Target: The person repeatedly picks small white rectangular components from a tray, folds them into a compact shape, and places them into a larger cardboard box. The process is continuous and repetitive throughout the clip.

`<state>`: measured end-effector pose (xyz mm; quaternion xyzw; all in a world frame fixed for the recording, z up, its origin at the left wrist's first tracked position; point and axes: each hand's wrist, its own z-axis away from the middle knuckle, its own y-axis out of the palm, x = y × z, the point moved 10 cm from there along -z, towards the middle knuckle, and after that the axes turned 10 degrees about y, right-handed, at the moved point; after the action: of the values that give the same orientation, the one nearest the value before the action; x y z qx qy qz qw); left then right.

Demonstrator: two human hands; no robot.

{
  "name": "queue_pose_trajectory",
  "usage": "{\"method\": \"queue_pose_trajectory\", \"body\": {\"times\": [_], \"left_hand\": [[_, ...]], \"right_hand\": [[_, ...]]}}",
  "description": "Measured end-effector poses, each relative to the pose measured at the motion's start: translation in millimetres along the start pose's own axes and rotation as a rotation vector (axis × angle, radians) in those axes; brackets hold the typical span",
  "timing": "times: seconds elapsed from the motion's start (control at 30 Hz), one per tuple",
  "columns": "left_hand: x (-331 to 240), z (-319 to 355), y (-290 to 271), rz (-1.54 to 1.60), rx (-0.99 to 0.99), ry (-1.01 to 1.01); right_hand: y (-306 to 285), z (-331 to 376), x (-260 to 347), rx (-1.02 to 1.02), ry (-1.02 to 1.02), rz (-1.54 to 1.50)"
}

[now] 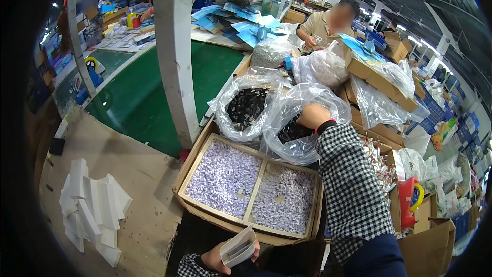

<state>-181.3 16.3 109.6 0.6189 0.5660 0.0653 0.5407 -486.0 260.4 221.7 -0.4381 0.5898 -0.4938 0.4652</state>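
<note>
My left hand (217, 259), low in the picture, is closed around a small white open-topped box (239, 246). The box is tilted, and something thin and greyish shows inside it. My right hand (312, 117) reaches into a clear plastic bag (328, 103) that holds small black pieces (294, 132). Its fingers point down at those pieces, and their tips are hidden. Just left of it stands another clear bag (224, 115) with small black and silvery pieces (247, 106). Between my hands lies a two-part wooden tray (249, 191) filled with tiny whitish pieces.
White folded boxes (97, 210) lie heaped on brown board at left. A white post (174, 56) rises beside the green belt (130, 97). Across from me a person (328, 23) works behind filled bags. A red tape dispenser (408, 202) and cartons stand at right.
</note>
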Motion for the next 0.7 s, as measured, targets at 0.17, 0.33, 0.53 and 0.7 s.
{"method": "queue_pose_trajectory", "body": {"times": [0.17, 0.33, 0.53, 0.7], "left_hand": [[5.1, 0.0, -3.6, 0.004, -0.019, -0.131], [5.4, 0.4, 0.8, -0.001, -0.014, -0.209], [7.0, -10.2, 2.9, 0.002, -0.002, -0.058], [8.7, -14.4, 5.4, 0.016, -0.061, -0.043]], "right_hand": [[-53.8, 24.0, -6.1, -0.209, -0.097, 0.060], [-109.4, 78.6, -58.7, -0.257, -0.216, -0.193], [-65.6, 175.1, -176.5, 0.076, 0.030, -0.102], [25.9, 234.7, -227.3, 0.263, 0.125, -0.004]]}}
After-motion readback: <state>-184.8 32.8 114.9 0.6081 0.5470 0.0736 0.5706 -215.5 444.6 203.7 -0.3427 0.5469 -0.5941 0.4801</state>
